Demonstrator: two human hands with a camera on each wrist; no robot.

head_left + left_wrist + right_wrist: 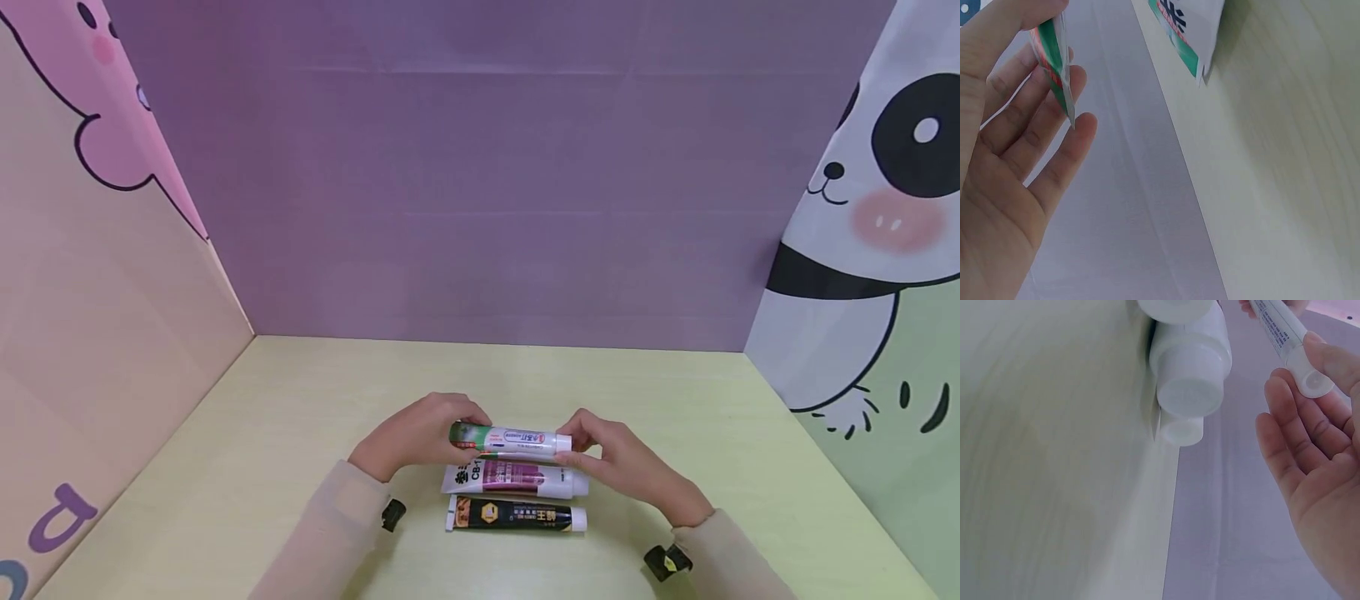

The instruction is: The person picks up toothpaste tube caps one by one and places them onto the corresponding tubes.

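Note:
A green-and-white toothpaste tube [517, 439] is held level between both hands, above the table. My left hand [431, 429] pinches its green flat end between thumb and fingers. At the white cap, the thumb and fingertips of my right hand [626, 458] grip the other end. Below lie a white-and-maroon toothpaste tube [513, 478] and, nearest me, a black toothpaste tube [517, 514], both with caps to the right. Another white tube with a green corner [1188, 37] lies behind them, mostly hidden under the held one in the head view.
The pale wooden table [315, 375] meets a purple back wall [487, 183]. A pink panel [97, 333] stands at the left, and a panda-printed panel [862, 317] at the right. Dark wrist devices [667, 563] sit by both sleeves.

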